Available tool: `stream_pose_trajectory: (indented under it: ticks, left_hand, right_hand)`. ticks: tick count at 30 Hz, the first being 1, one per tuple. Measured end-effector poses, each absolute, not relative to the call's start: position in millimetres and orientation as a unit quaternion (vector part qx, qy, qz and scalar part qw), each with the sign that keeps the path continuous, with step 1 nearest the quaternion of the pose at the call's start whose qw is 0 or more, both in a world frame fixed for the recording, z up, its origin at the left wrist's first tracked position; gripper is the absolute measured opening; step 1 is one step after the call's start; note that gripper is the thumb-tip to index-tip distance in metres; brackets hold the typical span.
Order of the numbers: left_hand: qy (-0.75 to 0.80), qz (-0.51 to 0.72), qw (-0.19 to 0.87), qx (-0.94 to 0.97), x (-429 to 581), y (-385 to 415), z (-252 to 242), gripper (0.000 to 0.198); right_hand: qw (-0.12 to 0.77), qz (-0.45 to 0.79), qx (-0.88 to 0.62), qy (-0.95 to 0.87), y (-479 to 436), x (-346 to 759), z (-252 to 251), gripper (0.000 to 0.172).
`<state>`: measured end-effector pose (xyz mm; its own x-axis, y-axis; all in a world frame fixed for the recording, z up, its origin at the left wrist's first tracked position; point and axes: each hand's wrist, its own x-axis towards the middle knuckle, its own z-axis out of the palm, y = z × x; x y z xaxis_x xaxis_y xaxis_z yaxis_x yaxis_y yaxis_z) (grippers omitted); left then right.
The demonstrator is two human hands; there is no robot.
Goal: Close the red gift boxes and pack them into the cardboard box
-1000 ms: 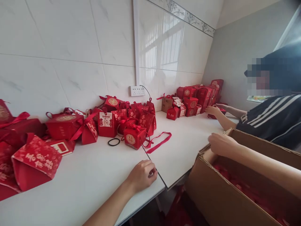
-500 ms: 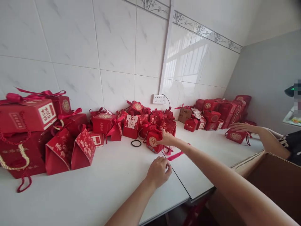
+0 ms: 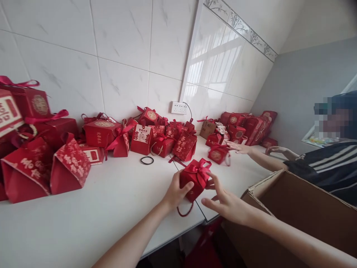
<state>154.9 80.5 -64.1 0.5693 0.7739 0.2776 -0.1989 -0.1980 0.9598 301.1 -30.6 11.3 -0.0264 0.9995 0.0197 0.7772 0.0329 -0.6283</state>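
Observation:
My left hand (image 3: 178,190) grips a small red gift box (image 3: 192,184) from its left side, thumb across the front. A pink ribbon bow (image 3: 199,169) sits on the box top, and a dark red cord handle (image 3: 185,212) hangs below it. At the right side of the box, my right hand (image 3: 221,199) has its fingers apart; its fingertips are close to the bow, and I cannot tell if they touch. Behind the box, a red patterned gift box (image 3: 184,146) lies among several others near the wall.
Red gift boxes (image 3: 103,128) line the wall. A black ring (image 3: 147,160) lies on the white table (image 3: 119,201). An open cardboard box (image 3: 279,193) stands at the right. Beyond it, a co-worker's hand (image 3: 237,147) reaches to a red box (image 3: 218,154).
The small red box has come off the table towards me and is now in my left hand. My right hand has drawn back beside it. The co-worker's box has shifted left.

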Motion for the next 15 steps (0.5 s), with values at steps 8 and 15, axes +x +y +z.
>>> stream_pose_trajectory:
  ticks: [8, 15]
  left_hand:
    - [0.261, 0.399, 0.553, 0.683, 147.5, 91.6, -49.7, 0.041]
    - [0.166, 0.378, 0.541, 0.733, 140.1, 92.1, -41.8, 0.031]
  right_hand:
    - [0.213, 0.262, -0.604, -0.722, -38.1, 300.2, 22.2, 0.065]
    - [0.361, 0.181, -0.651, -0.643, -22.1, 324.2, 20.5, 0.029]
